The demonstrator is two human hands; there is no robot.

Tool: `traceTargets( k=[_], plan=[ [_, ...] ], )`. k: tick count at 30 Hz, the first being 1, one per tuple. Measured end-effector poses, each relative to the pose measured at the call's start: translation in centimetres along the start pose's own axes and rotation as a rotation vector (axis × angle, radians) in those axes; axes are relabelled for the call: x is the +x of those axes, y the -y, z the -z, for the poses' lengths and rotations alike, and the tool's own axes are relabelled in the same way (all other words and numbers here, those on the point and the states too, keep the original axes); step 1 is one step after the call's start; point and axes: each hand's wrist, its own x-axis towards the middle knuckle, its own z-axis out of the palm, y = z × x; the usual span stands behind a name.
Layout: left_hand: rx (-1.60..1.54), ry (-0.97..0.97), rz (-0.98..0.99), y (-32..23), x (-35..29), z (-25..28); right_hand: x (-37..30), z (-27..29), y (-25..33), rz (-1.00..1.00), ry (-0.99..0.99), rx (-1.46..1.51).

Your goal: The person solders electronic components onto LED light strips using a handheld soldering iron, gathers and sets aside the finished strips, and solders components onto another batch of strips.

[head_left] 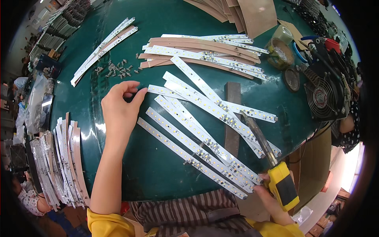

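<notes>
Single head view, fisheye, looking steeply down, close over green table (158,23); edges curve at rim.

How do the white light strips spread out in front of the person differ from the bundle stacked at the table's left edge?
The strips in front lie flat and fanned out singly on the green table; the left stack stands packed on edge in a tight bundle. The left hand touches the end of a spread strip, while no hand touches the stack. The stack has brown sheets between its strips; the spread ones lie bare. Both are long, narrow and white.
</notes>
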Motion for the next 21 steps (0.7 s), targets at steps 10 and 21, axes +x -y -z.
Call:
traceTargets(
  k=[10, 21],
  plan=[
    [0.159, -0.009, -0.156, 0.4, -0.4, 0.2, 1.3, 1.0, 1.5, 0.043, 0.023, -0.01],
    [-0.039, 0.053, -0.102, -3.9, -3.4, 0.0, 7.4, 0.1, 2.5, 0.358, -0.178, -0.256]
  ],
)
